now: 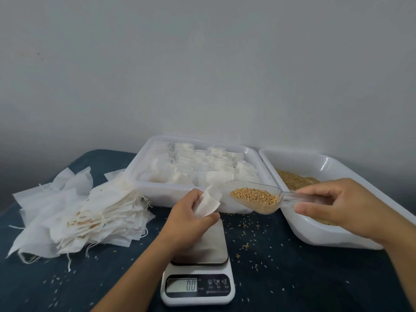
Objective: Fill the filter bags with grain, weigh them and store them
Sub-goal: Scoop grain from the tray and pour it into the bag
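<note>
My left hand [191, 216] grips a white filter bag [208, 202] with its mouth held open, just above the scale. My right hand [337, 206] holds the handle of a clear plastic scoop [258, 197] loaded with golden grain; the scoop's tip is beside the bag's mouth, a little to its right. The digital scale [198, 287] sits below at the table's front, its display reading 0.0 and its steel plate partly hidden by my left hand.
A white tray [144, 190] with several filled bags stands at the back centre. A second white tray [315, 235] holding loose grain [292, 179] is at the right. A heap of empty filter bags [78, 212] lies left. Spilled grains dot the dark blue cloth [292, 278].
</note>
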Demonstrator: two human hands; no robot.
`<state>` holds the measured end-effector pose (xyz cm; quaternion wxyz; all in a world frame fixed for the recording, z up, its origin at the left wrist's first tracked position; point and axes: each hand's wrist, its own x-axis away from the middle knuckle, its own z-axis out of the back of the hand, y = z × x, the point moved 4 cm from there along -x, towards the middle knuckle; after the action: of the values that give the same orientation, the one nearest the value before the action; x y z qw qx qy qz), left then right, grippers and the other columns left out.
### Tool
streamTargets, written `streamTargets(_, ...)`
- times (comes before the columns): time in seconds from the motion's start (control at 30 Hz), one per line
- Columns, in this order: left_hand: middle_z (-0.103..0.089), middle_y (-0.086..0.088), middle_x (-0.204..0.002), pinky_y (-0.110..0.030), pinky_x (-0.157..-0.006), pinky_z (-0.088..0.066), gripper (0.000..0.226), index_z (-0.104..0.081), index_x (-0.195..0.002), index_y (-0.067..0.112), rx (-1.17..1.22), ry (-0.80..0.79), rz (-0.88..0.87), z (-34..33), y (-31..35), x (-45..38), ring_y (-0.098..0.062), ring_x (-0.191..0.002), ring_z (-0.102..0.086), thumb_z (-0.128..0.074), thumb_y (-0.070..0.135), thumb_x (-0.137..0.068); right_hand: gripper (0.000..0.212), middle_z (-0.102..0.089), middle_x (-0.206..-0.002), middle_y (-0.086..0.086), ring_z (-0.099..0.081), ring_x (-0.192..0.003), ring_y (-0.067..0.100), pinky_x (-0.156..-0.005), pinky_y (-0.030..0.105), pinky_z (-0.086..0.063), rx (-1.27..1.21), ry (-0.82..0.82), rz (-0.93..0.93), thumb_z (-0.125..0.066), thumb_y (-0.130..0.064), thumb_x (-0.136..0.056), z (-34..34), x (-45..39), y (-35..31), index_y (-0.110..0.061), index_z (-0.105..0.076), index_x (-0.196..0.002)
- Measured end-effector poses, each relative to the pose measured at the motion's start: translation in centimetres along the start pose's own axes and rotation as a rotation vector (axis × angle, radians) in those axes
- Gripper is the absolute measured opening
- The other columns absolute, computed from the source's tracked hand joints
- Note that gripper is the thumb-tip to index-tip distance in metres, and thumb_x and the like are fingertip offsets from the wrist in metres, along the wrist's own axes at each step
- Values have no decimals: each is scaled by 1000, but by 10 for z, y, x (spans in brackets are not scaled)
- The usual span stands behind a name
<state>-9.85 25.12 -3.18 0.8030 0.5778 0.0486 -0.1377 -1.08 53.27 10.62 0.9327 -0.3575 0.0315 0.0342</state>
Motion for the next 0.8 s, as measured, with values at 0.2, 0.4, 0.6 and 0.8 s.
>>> streamTargets(0.2,-59,25,-75,-10,-57,-40,27,-55,-84,31,-53,-14,-62,-1,4,3,1,-65,-52,-82,30,-81,35,-78,-94,-20,-73,-86,5,-84,36,-60,167,-64,51,-78,-67,-63,7,-8,-17,-57,-77,-96)
streamTargets(0.4,-64,7,-81,-18,-59,-41,30,-57,-84,27,-19,-43,-91,-3,9,4,-6,-67,-54,-79,44,-72,36,-74,-83,-30,-67,-81,-11,-69,5,-46,261,-97,104,-76,-71,-55,9,-17,-38,-67,-71,-90)
streamTargets(0.6,-67,6,-85,-23,-63,-46,31,-59,-87,28,-14,-71,-88,-5,6,3,-15,-74,-63,-80,45,-72,35,-72,-82,-31,-65,-80,-10,-67,13,-45,363,-124,139,-80,-69,-59,11,-24,-50,-68,-70,-93)
streamTargets(0.8,-68,9,-86,-19,-64,-47,26,-61,-90,29,-44,-97,-100,-8,4,3,-8,-74,-62,-83,33,-78,28,-74,-82,-26,-65,-76,-4,-70,21,-52,419,-154,155,-84,-62,-67,11,-27,-53,-66,-71,-92)
